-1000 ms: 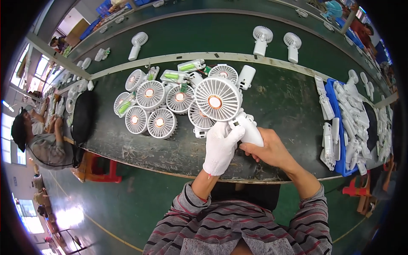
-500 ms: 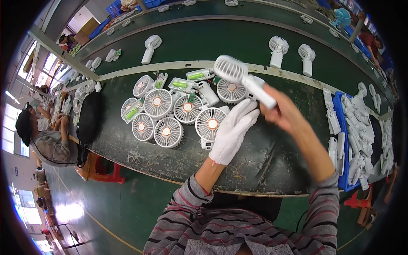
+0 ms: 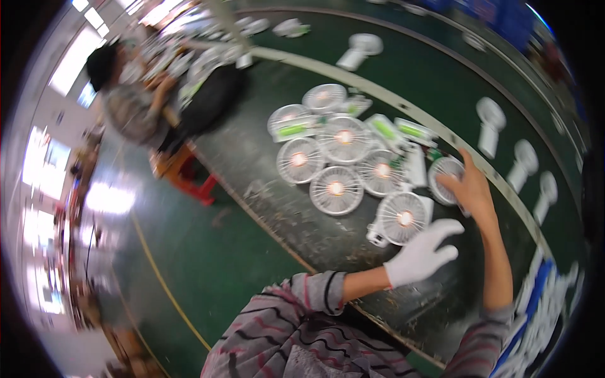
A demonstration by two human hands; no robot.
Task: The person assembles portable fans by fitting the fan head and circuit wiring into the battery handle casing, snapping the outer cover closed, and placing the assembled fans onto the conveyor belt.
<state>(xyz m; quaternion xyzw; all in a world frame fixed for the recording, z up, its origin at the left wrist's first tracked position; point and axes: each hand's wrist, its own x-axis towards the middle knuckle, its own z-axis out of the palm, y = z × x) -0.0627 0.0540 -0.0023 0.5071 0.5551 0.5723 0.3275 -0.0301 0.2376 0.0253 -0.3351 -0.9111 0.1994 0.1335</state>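
Resting right hand [image 3: 469, 186] on one white fan [image 3: 446, 179]

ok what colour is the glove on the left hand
White. The glove covers the whole left hand, seen best in the head view; the right hand is bare.

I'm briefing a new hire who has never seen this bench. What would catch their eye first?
A cluster of small white fans lying face up on the dark green table, left of the hands. The bare right hand rests on one fan at the cluster's right edge, and the white-gloved left hand hovers just below another. More fans stand along the belt beyond.
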